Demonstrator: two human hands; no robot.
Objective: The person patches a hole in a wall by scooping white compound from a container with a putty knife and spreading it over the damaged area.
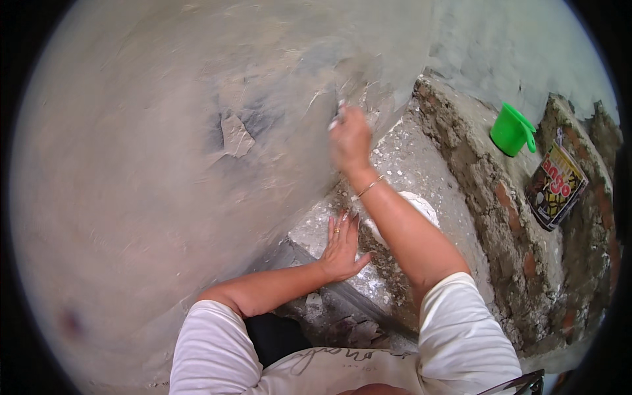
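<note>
My right hand (351, 139) is closed against the grey plastered wall (151, 171), slightly blurred, with a thin bangle on its wrist. A small flat, whitish piece (338, 117) shows along its fingers; its kind is not clear. Around it the wall surface is scratched and lifted in thin flakes. To the left, a patch of peeled coating (236, 135) exposes darker grey. Lower down, my left hand (341, 250) rests open, fingers stretched, on a white-spattered ledge (309, 225) at the wall's foot. A ring sits on one of its fingers.
Rough brick-and-mortar steps (461, 164) rise to the right. On them stand a green plastic mug (510, 130) and a dark printed packet (557, 183). A round white thing (421, 205) lies partly behind my right forearm. White flecks and crumbs cover the nearest step.
</note>
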